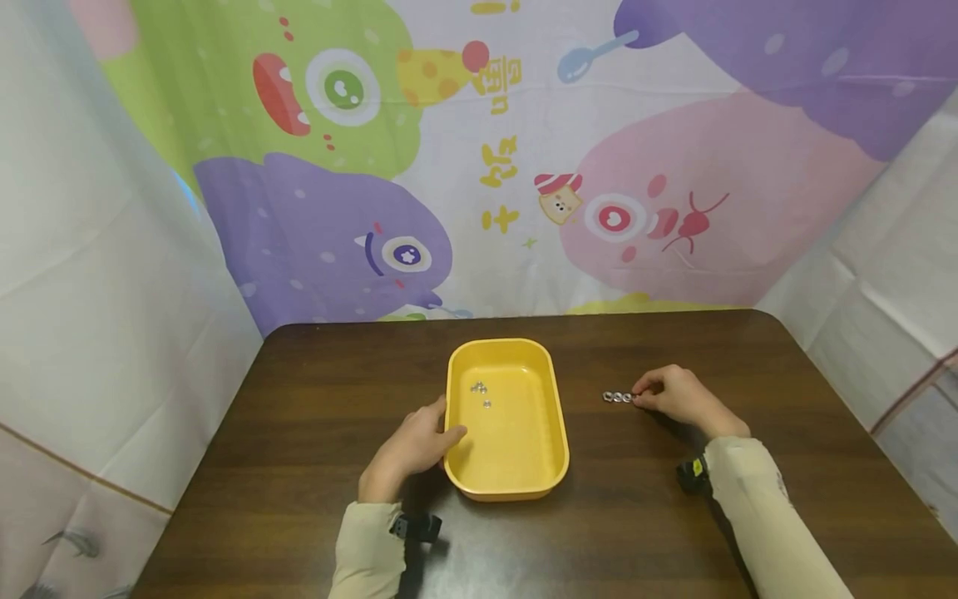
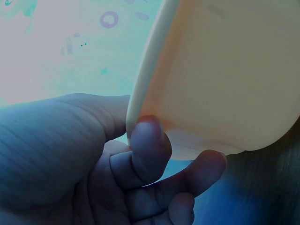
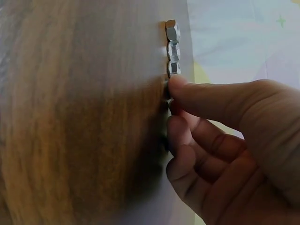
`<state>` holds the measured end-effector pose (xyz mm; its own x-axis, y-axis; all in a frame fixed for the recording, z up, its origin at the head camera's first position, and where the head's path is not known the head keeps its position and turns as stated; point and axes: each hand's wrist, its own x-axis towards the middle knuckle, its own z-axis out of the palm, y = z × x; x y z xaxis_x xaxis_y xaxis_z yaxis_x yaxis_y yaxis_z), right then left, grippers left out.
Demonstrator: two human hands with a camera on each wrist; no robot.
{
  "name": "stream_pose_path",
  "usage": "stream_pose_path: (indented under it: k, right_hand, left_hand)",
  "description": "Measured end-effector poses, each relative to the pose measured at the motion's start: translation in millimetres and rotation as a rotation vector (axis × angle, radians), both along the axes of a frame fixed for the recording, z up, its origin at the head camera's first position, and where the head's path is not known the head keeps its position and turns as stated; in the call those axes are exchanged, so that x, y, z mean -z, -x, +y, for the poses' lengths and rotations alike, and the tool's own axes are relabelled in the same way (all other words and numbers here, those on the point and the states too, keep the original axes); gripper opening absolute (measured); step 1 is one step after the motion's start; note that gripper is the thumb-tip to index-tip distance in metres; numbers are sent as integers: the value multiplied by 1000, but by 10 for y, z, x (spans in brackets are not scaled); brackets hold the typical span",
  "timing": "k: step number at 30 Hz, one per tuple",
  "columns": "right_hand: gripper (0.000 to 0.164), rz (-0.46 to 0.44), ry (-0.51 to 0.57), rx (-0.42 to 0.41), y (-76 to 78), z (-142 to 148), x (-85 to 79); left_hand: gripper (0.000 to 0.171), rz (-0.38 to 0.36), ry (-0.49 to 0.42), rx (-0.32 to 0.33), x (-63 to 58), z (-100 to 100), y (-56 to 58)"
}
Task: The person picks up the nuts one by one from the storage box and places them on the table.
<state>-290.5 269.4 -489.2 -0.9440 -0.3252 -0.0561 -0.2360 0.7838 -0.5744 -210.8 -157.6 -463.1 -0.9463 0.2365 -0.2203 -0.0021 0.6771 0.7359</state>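
Observation:
A yellow plastic tray (image 1: 516, 453) with rounded corners stands on the table. My left hand (image 1: 413, 441) grips its left side, thumb over the rim and fingers against the outside wall; the left wrist view shows the fingers along the tray wall (image 2: 211, 84). Inside the tray lie several small metal nuts (image 1: 480, 388). To its right, a short row of hex nuts (image 1: 617, 398) sits on the table. At the right end of that row my right hand (image 1: 681, 397) pinches with thumb and fingertips, mostly hiding the nut there. The right wrist view shows the nuts (image 3: 174, 50) beyond the thumb.
The dark brown wooden table (image 1: 337, 366) has rounded far corners. Behind it hangs a cloth printed with cartoon monsters (image 1: 494, 274), and pale cloth (image 1: 112, 274) hangs at the left side. Black wrist cameras (image 1: 419, 527) sit by both sleeves.

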Motion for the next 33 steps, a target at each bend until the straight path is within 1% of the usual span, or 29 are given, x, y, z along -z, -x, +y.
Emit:
stream_pose_path:
  k: [4,9,12,18,21,24,28,33]
  right_hand:
    - [11,-21,8,-4,-1,3,-25]
    - [15,-17,11,4,16,-1,-101]
    - [17,11,10,10,28,-20,-183]
    - [24,120,49,29,53,-118,-362]
    - [31,143,78,43,81,-200,-444]
    - [34,152,100,52,117,-299,-502]
    - [34,146,143,41,152,-457,-560]
    - [34,118,193,27,176,-649,-613]
  left_hand:
    - [65,1,1,1,7,2,-1]
    - [65,-2,3,-3,6,4,-3]
    - [64,-5,2,-3,3,4,-4]
    - [64,-5,-6,1,-5,5,-5]
    - [67,-8,-6,-2,-10,2,-2]
    - [67,-6,-4,-2,-1,1,2]
    - [67,-4,-6,-4,20,-1,4]
    - [68,-3,-11,-4,23,0,5]
